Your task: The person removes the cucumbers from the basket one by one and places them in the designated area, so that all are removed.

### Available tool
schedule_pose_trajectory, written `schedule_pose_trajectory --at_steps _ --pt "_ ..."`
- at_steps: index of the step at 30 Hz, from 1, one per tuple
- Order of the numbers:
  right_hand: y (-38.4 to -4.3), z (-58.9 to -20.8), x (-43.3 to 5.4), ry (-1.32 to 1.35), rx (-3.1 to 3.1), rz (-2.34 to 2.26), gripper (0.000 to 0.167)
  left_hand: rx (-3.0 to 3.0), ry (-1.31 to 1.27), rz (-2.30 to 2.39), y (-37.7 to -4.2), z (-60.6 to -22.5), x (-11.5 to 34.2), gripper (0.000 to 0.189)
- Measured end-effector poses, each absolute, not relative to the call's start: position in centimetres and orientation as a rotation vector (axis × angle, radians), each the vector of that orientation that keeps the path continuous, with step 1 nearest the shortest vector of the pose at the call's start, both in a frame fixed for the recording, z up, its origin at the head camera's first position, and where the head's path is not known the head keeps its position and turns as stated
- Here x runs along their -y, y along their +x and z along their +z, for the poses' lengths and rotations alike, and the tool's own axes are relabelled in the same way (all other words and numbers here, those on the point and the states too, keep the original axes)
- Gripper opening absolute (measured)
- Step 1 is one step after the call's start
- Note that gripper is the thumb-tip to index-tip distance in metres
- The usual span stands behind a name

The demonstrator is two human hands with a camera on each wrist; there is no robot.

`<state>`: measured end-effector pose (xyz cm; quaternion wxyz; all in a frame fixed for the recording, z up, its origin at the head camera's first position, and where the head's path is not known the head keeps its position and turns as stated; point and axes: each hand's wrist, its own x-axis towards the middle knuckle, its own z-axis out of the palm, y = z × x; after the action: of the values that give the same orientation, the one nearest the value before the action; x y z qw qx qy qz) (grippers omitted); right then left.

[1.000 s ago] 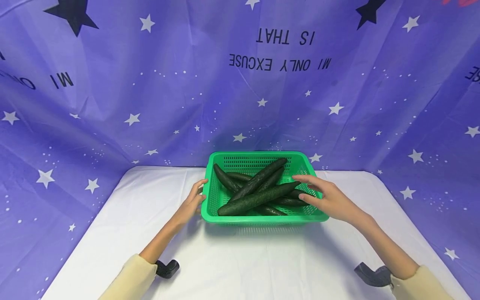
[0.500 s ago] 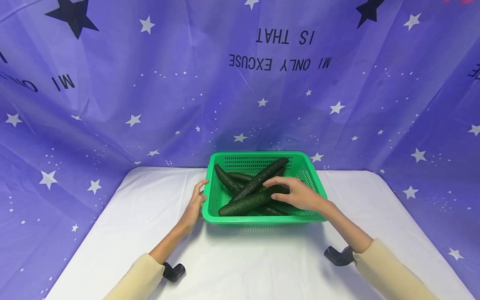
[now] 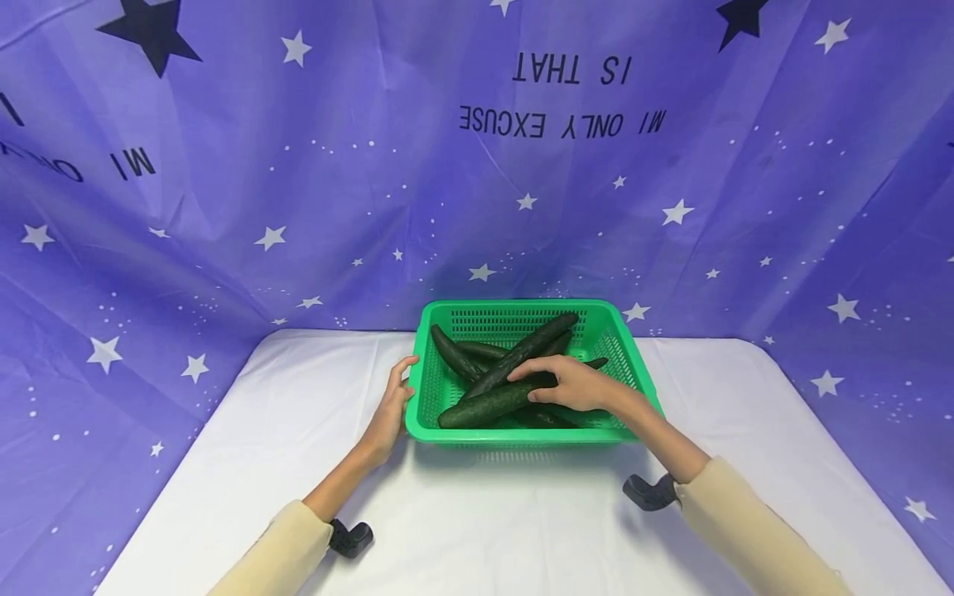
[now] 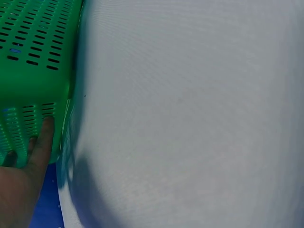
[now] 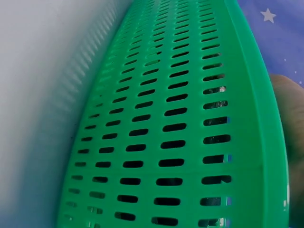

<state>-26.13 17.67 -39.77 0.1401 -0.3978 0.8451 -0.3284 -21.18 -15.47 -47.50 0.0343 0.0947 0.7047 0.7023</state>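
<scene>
A green plastic basket (image 3: pixel 537 435) with slotted sides holds several dark green cucumbers, piled crosswise. My left hand (image 3: pixel 386 420) rests against its left side; in the left wrist view a straight finger (image 4: pixel 43 142) lies flat on the slotted wall. Inside the basket, my right hand (image 3: pixel 570 382) has its thumb and fingers curved around the nearest cucumber (image 3: pixel 480 407), which still lies on the pile. That hand hides part of its right half. In the right wrist view, the basket's front wall (image 5: pixel 175 118) covers most of the right hand (image 5: pixel 289 107).
The basket stands near the far edge of a table with a white cloth (image 3: pixel 477 521). Behind and at both sides hangs a purple curtain (image 3: pixel 328 199) with stars and lettering. Each forearm carries a black wrist device (image 3: pixel 648 492).
My right hand has moved left from the basket's right rim, in over the cucumbers, and its fingers have drawn closer together around the nearest one. The left hand has stayed at the basket's side.
</scene>
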Motion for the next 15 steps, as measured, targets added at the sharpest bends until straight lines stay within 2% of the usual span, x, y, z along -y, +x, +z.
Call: schedule_pose_trajectory --at_steps 15 --pt "-26.83 -39.84 -17.48 -1.167 -2.341 -0.829 0.049 -2.222 0.265 2.135 -21.20 -47.49 15.32 0.055"
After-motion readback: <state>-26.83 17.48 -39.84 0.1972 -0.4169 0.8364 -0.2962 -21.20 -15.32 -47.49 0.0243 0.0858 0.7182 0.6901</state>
